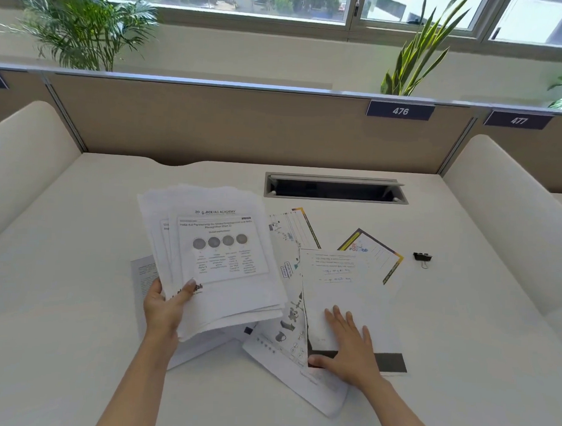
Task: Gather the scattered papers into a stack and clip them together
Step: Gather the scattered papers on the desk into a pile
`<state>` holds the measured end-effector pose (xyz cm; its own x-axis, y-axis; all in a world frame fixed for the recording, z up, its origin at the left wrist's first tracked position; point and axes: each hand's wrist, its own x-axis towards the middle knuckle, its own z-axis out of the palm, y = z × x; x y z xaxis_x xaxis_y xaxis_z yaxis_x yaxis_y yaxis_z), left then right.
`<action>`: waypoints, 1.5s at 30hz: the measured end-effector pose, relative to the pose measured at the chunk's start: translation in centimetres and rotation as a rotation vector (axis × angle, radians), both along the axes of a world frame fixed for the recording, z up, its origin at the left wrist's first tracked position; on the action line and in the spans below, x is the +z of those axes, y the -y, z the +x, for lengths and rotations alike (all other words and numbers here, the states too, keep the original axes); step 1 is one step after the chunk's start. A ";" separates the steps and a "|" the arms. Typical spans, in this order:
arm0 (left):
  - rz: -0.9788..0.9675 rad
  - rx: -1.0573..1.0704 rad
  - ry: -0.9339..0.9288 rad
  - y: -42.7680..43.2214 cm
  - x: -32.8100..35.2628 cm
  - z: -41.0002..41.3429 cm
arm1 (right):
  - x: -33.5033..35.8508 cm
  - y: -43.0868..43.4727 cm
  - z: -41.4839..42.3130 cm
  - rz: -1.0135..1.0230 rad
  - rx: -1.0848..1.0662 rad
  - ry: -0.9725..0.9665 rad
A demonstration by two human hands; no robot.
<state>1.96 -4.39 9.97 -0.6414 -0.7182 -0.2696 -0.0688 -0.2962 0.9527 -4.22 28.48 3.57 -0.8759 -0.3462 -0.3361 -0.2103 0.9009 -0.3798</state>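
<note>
Left hand (163, 307) fingers clamped on a fanned stack of papers (216, 261), lifted above the table (76, 300), top page printed with four grey circles. Right hand (348, 347) fingers spread flat on a handwritten sheet (337, 289). Right of that sheet, well apart: one black binder clip (422, 257). Beyond: cable slot (335, 188).

Desk (76, 300), plants (78, 27) (beyond partition (212, 123))
</note>
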 end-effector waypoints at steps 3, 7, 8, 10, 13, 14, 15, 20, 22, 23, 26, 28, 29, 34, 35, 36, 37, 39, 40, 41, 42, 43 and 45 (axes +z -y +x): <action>-0.007 0.007 -0.008 0.2 0.5 -0.5 | 0.1 0.0 0.2 -0.107 -0.097 -0.038; -0.008 -0.076 0.046 -0.3 -0.2 -0.6 | 0.8 -0.1 0.3 -0.241 -0.271 -0.087; -0.006 -0.096 0.071 -0.7 -0.6 -0.6 | 1.0 -0.2 0.3 -0.268 -0.313 -0.120; -0.016 -0.150 0.137 -1.5 -1.7 -0.3 | 1.6 -0.2 0.3 -0.283 -0.372 -0.194; -0.069 -0.286 0.273 -2.8 -3.6 0.2 | 2.3 -0.1 0.0 -0.258 -0.425 -0.233; -0.094 -0.337 0.310 -3.2 -4.1 0.3 | 2.4 0.0 -0.2 -0.257 -0.429 -0.240; -0.123 -0.378 0.335 -3.7 -4.5 0.4 | 2.6 0.2 -0.4 -0.263 -0.429 -0.246; -0.214 -0.463 0.368 -5.5 -4.8 0.2 | 3.3 2.1 -0.7 -0.389 -0.395 -0.234; -0.194 -0.477 0.376 -5.8 -4.9 0.0 | 3.6 3.4 -0.4 -0.440 -0.337 -0.178; -0.177 -0.481 0.375 -6.0 -4.8 -0.1 | 3.8 4.1 -0.1 -0.453 -0.291 -0.136; -0.139 -0.476 0.375 -6.5 -4.3 -0.4 | 3.9 6.2 0.8 -0.450 -0.182 -0.016; -0.092 -0.467 0.375 -6.7 -4.0 -0.5 | 3.7 7.5 1.6 -0.461 -0.142 0.048; -0.066 -0.469 0.374 -6.7 -4.0 -0.6 | 3.6 8.0 2.0 -0.474 -0.126 0.095; 0.000 -0.491 0.359 -7.1 -3.6 -0.9 | 3.4 9.5 2.9 -0.541 -0.047 0.412; 0.000 -0.496 0.338 -7.3 -3.5 -0.9 | 3.6 9.5 3.0 -0.532 -0.024 0.424; -0.006 -0.501 0.328 -7.4 -3.4 -1.0 | 3.5 9.3 3.0 -0.524 -0.007 0.424; -0.036 -0.513 0.333 -7.4 -3.4 -0.9 | 3.4 9.1 3.0 -0.525 0.005 0.416; -0.135 -0.521 0.385 -7.2 -4.2 -0.8 | 3.2 8.6 2.8 -0.570 0.002 0.384; -0.161 -0.513 0.410 -7.0 -4.5 -0.7 | 3.2 8.2 2.6 -0.597 -0.014 0.358; -0.171 -0.501 0.419 -6.8 -4.7 -0.6 | 3.2 7.7 2.3 -0.613 -0.037 0.326; -0.173 -0.481 0.422 -6.7 -4.8 -0.6 | 3.1 7.1 1.9 -0.614 -0.065 0.286; -0.176 -0.458 0.414 -6.6 -4.6 -0.5 | 3.1 6.4 1.5 -0.597 -0.092 0.239; -0.179 -0.424 0.382 -6.1 -4.4 -0.5 | 3.1 4.9 0.7 -0.529 -0.132 0.152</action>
<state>1.43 1.75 5.62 -0.7637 -0.4762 -0.4358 -0.4932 -0.0051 0.8699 -3.50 23.61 6.64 -0.8786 -0.3924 -0.2721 -0.0163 0.5942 -0.8042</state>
